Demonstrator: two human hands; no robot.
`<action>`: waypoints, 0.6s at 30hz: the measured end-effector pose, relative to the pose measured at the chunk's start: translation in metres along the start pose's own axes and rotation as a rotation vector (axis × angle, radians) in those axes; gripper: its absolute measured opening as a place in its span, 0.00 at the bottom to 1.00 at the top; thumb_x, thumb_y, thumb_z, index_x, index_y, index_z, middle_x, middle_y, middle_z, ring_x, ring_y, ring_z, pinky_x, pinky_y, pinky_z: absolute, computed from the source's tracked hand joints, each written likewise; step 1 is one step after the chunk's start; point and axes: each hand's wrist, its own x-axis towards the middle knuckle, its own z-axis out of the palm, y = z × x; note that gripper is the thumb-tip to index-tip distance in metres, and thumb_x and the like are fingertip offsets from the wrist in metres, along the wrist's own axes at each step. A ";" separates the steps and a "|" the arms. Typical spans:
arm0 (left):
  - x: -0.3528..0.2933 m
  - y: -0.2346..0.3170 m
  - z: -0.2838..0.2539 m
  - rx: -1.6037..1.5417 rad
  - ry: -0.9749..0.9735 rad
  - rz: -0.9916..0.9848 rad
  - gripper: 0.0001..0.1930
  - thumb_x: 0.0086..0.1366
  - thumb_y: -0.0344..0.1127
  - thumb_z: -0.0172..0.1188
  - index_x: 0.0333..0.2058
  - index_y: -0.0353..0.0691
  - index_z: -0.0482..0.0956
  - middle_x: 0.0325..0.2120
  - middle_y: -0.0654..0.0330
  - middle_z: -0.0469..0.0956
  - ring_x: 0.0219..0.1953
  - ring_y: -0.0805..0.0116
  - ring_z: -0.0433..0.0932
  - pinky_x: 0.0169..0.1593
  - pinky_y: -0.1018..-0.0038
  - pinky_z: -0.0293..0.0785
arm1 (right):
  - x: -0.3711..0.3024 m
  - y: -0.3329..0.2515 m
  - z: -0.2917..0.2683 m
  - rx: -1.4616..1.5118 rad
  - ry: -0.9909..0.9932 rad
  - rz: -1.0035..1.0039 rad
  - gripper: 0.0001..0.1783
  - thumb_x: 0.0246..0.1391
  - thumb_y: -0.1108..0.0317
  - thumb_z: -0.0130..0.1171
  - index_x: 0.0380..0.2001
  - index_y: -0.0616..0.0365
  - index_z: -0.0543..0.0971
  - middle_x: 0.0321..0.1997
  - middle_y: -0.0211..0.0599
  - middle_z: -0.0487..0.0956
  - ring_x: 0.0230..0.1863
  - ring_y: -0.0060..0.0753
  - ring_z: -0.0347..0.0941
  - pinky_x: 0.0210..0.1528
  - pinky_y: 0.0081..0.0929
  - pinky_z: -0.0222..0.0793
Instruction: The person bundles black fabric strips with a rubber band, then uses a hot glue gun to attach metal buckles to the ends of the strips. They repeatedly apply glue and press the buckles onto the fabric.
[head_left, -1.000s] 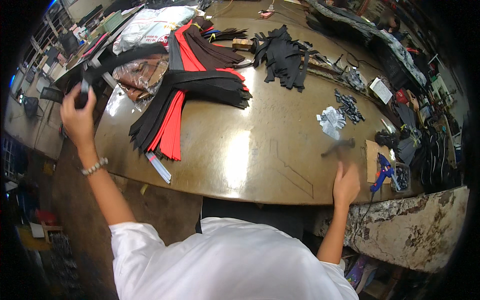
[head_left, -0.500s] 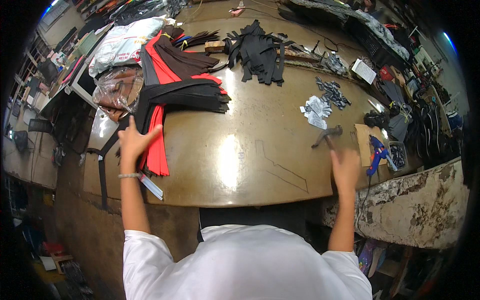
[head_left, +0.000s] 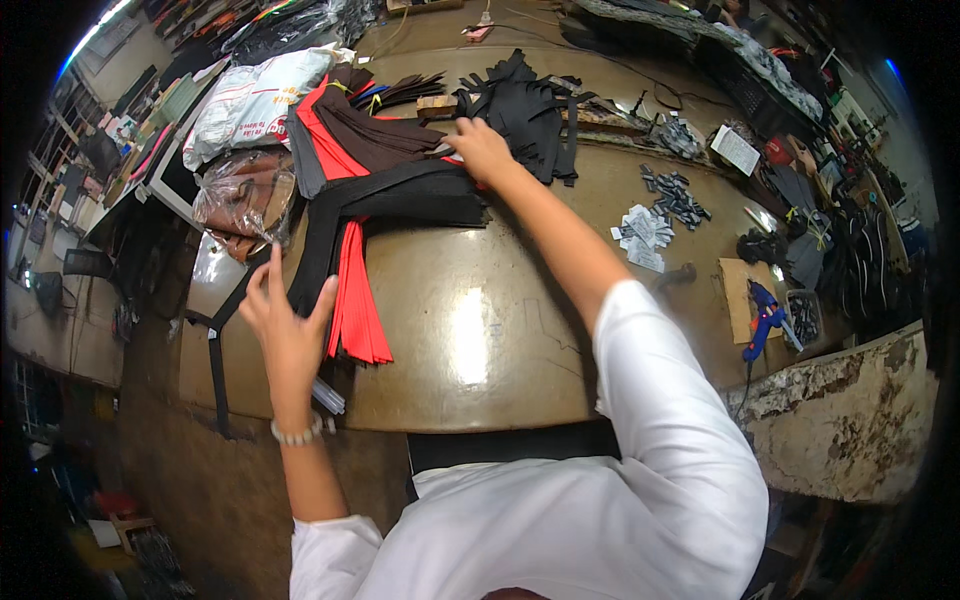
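Currently, two bare hands work over one brown surface (head_left: 430, 390). The left hand (head_left: 288, 335) is open, its fingers spread and thumb well apart, above the near left end of a bundle of black strips (head_left: 410, 195); its palm is turned away, so whether it touches them cannot be told. The right hand (head_left: 482, 152) reaches across to the far side, fingers partly bent, between that bundle and a second heap of black strips (head_left: 522, 120); what it grips, if anything, is hidden.

The black bundle lies across the left part of the surface, over one group of red strips (head_left: 358, 305), whose near ends fan out below it. One fan of brown strips (head_left: 385, 140) lies beyond. The single strips overlap too much to count. One narrow black strap (head_left: 217, 375) hangs over the left edge.

Left of these sit one white printed bag (head_left: 255, 105) and one clear plastic bag (head_left: 245, 195) with brown pieces inside. Toward the right are two small piles, one of dark pieces (head_left: 677, 195) and one of pale labels (head_left: 645, 238), one blurred hammer (head_left: 675, 277) and one blue glue gun (head_left: 768, 318).
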 end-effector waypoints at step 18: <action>-0.070 0.111 0.059 -1.431 -0.876 -0.483 0.16 0.68 0.42 0.59 0.43 0.33 0.81 0.25 0.69 0.76 0.24 0.87 0.63 0.25 0.86 0.56 | -0.207 -0.105 -0.167 0.254 -0.079 -0.069 0.19 0.42 0.73 0.62 0.42 0.51 0.83 0.36 0.33 0.78 0.40 0.39 0.73 0.41 0.34 0.72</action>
